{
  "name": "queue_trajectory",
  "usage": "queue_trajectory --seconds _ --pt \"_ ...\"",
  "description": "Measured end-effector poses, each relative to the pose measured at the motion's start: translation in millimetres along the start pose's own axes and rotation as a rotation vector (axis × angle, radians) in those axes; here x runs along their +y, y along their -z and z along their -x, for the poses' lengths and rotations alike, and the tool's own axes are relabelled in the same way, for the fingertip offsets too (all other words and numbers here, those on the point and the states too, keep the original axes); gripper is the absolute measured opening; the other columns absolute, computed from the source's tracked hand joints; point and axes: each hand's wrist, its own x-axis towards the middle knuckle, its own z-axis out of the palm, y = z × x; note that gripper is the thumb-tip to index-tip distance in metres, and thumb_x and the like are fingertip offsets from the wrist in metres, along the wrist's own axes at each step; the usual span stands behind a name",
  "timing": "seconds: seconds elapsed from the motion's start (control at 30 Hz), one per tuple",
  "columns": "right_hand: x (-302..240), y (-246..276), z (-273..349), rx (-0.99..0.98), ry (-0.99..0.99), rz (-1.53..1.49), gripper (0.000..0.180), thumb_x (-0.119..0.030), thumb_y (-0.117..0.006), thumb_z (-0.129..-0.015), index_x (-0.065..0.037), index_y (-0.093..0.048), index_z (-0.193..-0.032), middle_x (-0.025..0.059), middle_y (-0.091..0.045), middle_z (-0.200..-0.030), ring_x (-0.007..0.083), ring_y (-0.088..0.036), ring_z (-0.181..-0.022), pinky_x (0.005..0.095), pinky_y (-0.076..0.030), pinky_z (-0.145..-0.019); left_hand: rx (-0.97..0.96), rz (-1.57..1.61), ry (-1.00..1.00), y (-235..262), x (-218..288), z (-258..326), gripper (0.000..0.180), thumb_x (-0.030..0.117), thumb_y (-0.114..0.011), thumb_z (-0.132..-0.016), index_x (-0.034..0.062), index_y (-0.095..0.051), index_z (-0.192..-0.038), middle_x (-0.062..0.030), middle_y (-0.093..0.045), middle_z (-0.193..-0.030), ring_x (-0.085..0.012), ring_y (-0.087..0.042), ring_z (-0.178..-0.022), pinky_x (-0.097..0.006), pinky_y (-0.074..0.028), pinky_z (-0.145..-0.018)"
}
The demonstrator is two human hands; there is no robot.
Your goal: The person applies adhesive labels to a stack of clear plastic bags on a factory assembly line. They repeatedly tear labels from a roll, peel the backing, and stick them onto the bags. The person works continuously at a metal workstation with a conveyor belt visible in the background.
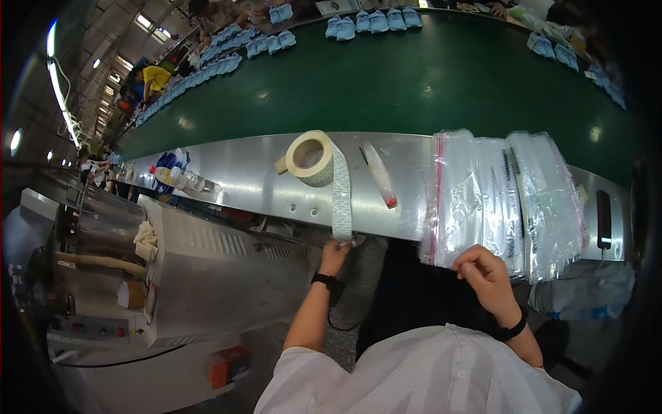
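Observation:
A roll of stickers lies on the metal edge of the bench, and its printed strip runs toward me over the front edge. At the strip's lower end my left hand is closed on it, with a small white piece by the fingertips. My right hand is curled, thumb against fingers, at the near edge of some clear plastic bags; what it pinches, if anything, is hidden. More clear bags overlap to their right. Between roll and bags lies a pen-like tool in clear wrapping.
A green conveyor belt stretches behind the metal ledge, with rows of light-blue shoes along its far side. Plastic bottles stand left, a dark phone-like device right. A metal machine stands at lower left. Other people work beyond.

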Motion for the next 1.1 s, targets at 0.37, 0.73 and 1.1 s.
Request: queue_trajectory --seconds 0.37,0.73,1.1 --pt "33 -69 -42 -0.315 -0.215 -0.086 0.024 -0.016 -0.06 -0.087 0.002 -0.055 -0.104 0.0084 -0.06 -0.095 0.0129 -0.059 -0.083 0.0269 -0.049 -0.074 -0.283 0.811 0.111 -18 175 138 0.013 0.012 -0.052 -0.093 -0.0008 -0.056 -0.095 -0.0047 -0.061 -0.084 -0.0097 -0.059 -0.071 -0.024 -0.051 -0.062" --pt "31 -60 -39 -0.15 -0.077 -0.008 0.015 -0.014 -0.059 -0.086 0.001 -0.058 -0.085 0.0046 -0.057 -0.076 0.0121 -0.054 -0.069 0.0276 -0.044 -0.063 0.304 -0.081 -0.618 -19 223 142 0.032 0.002 -0.065 -0.079 -0.0004 -0.055 -0.109 -0.011 -0.054 -0.108 -0.0179 -0.053 -0.098 -0.028 -0.048 -0.075" --pt "24 -71 -62 -0.228 -0.078 -0.161 0.018 -0.017 -0.06 -0.086 0.0 -0.06 -0.083 0.0041 -0.056 -0.074 0.0111 -0.052 -0.071 0.0272 -0.043 -0.065 0.063 0.108 -0.428 -9 218 133 0.021 0.006 -0.058 -0.088 -0.0011 -0.06 -0.107 -0.0072 -0.059 -0.098 -0.0098 -0.054 -0.076 -0.023 -0.045 -0.067"
